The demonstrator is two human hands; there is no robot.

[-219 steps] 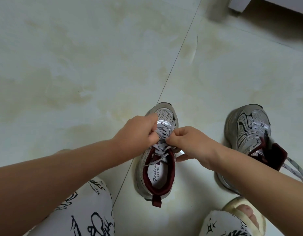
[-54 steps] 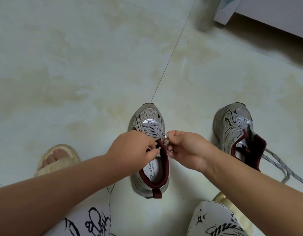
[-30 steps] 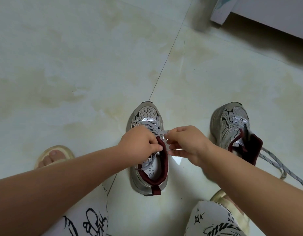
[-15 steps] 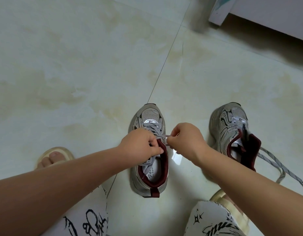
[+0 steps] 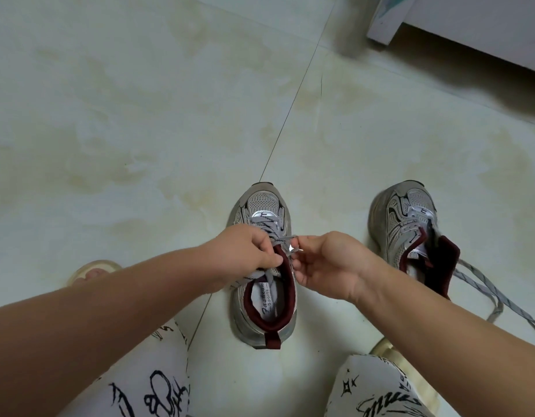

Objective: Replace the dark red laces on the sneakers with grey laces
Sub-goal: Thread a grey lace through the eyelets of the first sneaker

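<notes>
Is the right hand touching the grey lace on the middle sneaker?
Touching. The head view shows the right hand pinching the grey lace between thumb and fingertip at the collar of the middle sneaker.

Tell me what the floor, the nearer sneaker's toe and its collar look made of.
Floor: glossy marbled tile, likely ceramic; a thin joint line crosses it. Sneaker toe: perforated mesh with shiny, probably synthetic, silver overlays. Collar: matte dark red padded fabric, soft-looking.

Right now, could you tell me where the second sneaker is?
In the head view, the second sneaker stands on the floor at right, beyond the right hand, its grey laces trailing loose.
</notes>
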